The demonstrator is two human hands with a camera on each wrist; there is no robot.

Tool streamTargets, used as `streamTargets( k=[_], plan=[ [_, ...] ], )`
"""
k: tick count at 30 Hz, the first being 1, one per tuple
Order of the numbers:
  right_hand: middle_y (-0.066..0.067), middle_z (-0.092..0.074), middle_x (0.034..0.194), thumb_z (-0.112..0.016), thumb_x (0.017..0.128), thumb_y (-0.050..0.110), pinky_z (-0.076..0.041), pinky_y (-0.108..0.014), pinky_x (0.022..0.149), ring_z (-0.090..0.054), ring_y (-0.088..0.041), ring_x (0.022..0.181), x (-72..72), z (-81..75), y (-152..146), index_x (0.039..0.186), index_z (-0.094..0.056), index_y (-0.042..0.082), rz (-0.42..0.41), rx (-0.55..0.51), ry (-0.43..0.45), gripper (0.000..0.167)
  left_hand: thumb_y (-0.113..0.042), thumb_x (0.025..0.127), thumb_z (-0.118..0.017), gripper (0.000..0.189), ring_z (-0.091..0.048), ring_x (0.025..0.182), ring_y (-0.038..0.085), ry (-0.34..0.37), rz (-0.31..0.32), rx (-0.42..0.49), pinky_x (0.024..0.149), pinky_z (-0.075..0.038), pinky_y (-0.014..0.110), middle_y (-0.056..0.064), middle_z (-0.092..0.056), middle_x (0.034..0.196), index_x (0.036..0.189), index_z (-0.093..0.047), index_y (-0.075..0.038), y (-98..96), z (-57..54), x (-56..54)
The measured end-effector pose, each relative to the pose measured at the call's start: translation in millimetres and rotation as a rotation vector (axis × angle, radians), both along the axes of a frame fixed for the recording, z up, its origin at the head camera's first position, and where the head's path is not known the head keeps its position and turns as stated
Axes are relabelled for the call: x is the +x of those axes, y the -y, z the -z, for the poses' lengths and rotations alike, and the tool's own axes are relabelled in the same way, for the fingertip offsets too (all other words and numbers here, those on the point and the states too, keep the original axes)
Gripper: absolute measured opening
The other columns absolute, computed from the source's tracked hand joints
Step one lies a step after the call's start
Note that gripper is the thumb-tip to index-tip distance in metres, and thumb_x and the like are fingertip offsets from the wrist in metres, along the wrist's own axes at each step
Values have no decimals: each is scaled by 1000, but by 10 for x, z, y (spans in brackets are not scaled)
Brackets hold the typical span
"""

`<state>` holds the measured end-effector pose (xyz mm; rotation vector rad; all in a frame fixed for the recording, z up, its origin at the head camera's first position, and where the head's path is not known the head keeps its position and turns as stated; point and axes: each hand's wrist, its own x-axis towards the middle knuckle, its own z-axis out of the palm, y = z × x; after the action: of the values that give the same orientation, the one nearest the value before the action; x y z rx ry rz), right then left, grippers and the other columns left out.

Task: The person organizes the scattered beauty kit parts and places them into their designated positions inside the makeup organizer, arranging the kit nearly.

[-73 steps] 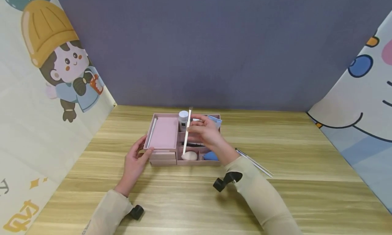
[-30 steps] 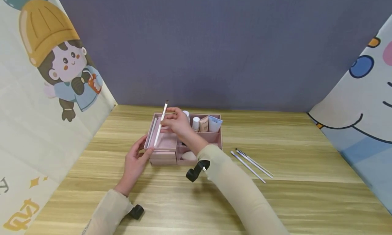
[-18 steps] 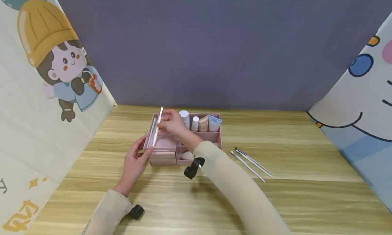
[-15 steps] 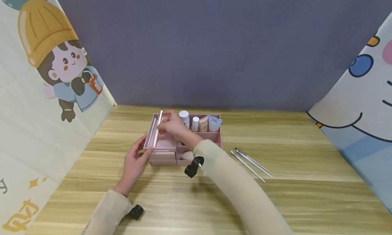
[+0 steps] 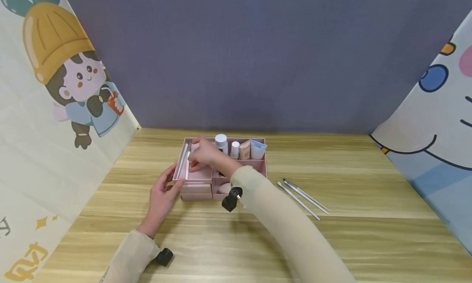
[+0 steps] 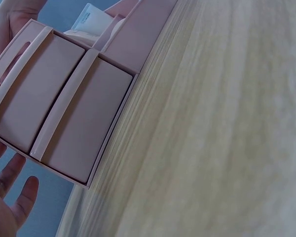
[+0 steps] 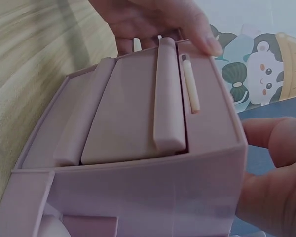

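Observation:
A pink makeup organizer (image 5: 199, 188) with two front drawers stands on the table. My left hand (image 5: 162, 192) grips its front left corner, thumb over the front edge and fingers at the side. My right hand (image 5: 204, 154) is in the shallow top-left tray, its fingertips at a white-handled makeup brush (image 5: 187, 170) lying nearly lengthwise there. Another slim brush (image 5: 181, 162) lies along the tray's left wall. Seen from the right wrist, the right hand (image 7: 281, 163) is behind the organizer's upper edge, and its fingertips are hidden.
Several makeup brushes (image 5: 304, 199) lie on the table right of the organizer. Its back compartment holds a white-capped jar (image 5: 221, 140), a small white-capped bottle (image 5: 234, 148), a beige tube (image 5: 245, 150) and a blue tube (image 5: 258, 149). A makeup sponge (image 5: 224, 188) sits in front.
My right hand has carried the white brush leftward from over the right compartments and lowered it into the top-left tray. The left hand has stayed at the corner.

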<state>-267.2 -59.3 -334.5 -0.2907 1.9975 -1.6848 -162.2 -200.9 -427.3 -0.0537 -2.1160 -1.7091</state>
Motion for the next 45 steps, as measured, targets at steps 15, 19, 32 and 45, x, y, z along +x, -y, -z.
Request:
streamTargets(
  k=[15,19,32,45],
  plan=[
    [-12,-56,93,-52,95,-12,-59,-39,77,-63,-21,77,49,125,-214,143,-36,-7,-23,-395,-38,50,-2,93,-68,53,-53,104,-1,1,0,4,78,-46,15,20,-58,134,142,-51,1,-4,-19,19],
    [-9,-56,91,-50,96,-13,-59,-39,78,-62,-19,79,110,124,-334,144,-34,-8,-30,-472,-9,51,-1,92,-68,53,-53,103,-2,2,-7,-2,78,-46,14,20,-58,134,142,-51,1,-1,-6,16],
    [-8,-58,92,-49,99,-8,-58,-41,79,-64,-17,79,206,99,-764,141,-36,-8,-39,-498,-48,44,-2,92,-69,52,-54,103,-1,4,-16,-18,77,-46,15,21,-59,132,141,-52,1,-3,-1,4],
    [-4,-58,90,-46,98,-9,-56,-48,85,-63,-16,81,295,369,-1264,135,-32,-16,-35,-428,-86,40,0,92,-68,53,-53,102,-1,8,-1,-4,77,-46,15,21,-58,132,142,-51,2,1,-3,-14]
  ],
)
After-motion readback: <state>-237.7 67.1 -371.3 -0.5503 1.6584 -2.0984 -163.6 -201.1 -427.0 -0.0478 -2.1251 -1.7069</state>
